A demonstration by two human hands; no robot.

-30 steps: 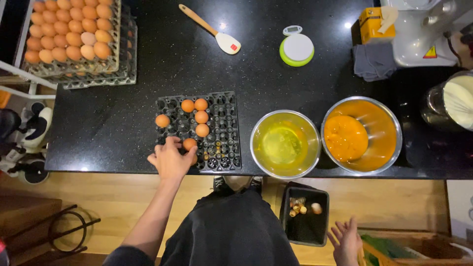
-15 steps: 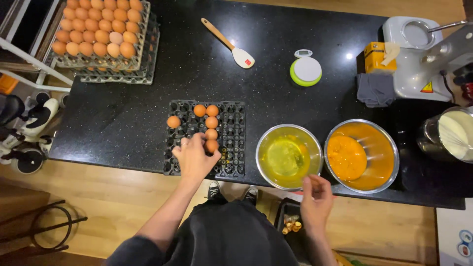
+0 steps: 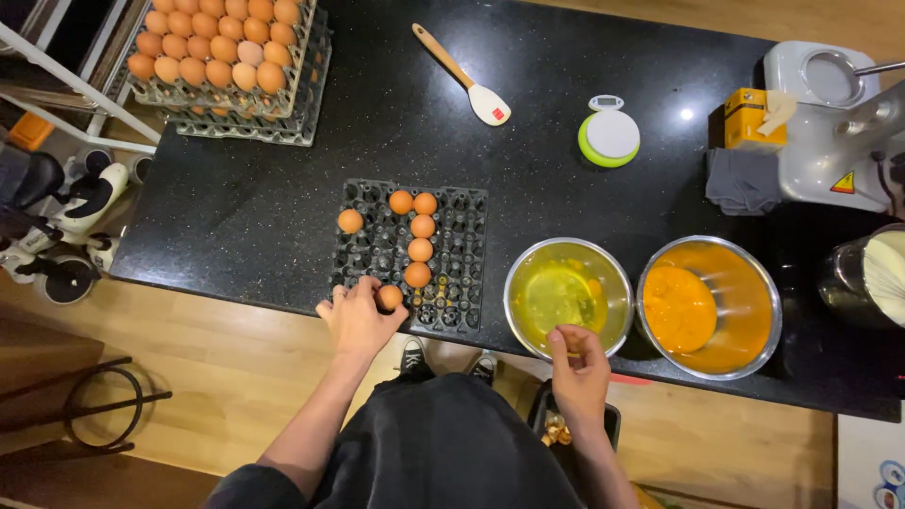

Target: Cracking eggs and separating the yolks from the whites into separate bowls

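Black speckled stone made up the counter (image 3: pixel 283 207), the biggest thing in my view, its right end cut off by the frame. On its far left corner a stack of egg trays (image 3: pixel 231 57) was full of brown eggs, the top edge out of shot. At the right, a grey machine (image 3: pixel 830 123) was only partly in view, and I could not make out what it was. Two steel bowls sat near the front edge: the right bowl (image 3: pixel 709 306) held thick orange yolk, the left bowl (image 3: pixel 568 297) a clear yellowish liquid. A dark egg tray (image 3: pixel 443 236) lay just left of them, mostly bare, with six loose eggs in its cells.

My left hand (image 3: pixel 358 320) rested at that tray's near edge, fingers clamped on a brown egg (image 3: pixel 389 297), smooth and partly hidden by my fingertips. My right hand (image 3: pixel 577 368) hovered at the left bowl's near rim, fingers pinched together; whether they held anything, I could not tell. Below it a dark bin (image 3: pixel 551 424) was mostly hidden by my arm.
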